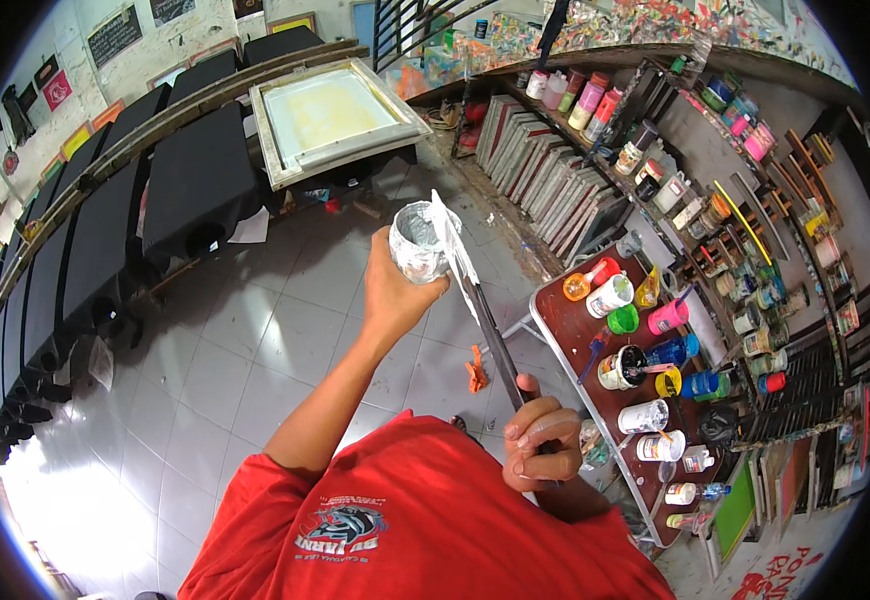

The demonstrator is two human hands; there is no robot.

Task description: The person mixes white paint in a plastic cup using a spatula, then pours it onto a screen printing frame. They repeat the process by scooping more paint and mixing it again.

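Note:
My left hand [395, 285] is wrapped round a paint jar [418, 262], its open mouth tilted up, with pale grey-white paint coating the inside and rim. In my right hand [543, 440], closed in front of my chest, is a long dark flat spatula [495, 345]. Thick white paint covers the spatula's far end, which rises beside the jar's right rim. Whether it touches the rim I cannot tell.
Beyond the jar, a framed printing screen [340, 115] rests by a long row of black-covered boards [200, 185]. To my right stands a dark red table [580, 335] crowded with paint pots. Shelves of bottles and stacked frames [545, 170] line the wall. An orange object [476, 370] lies on the tiles.

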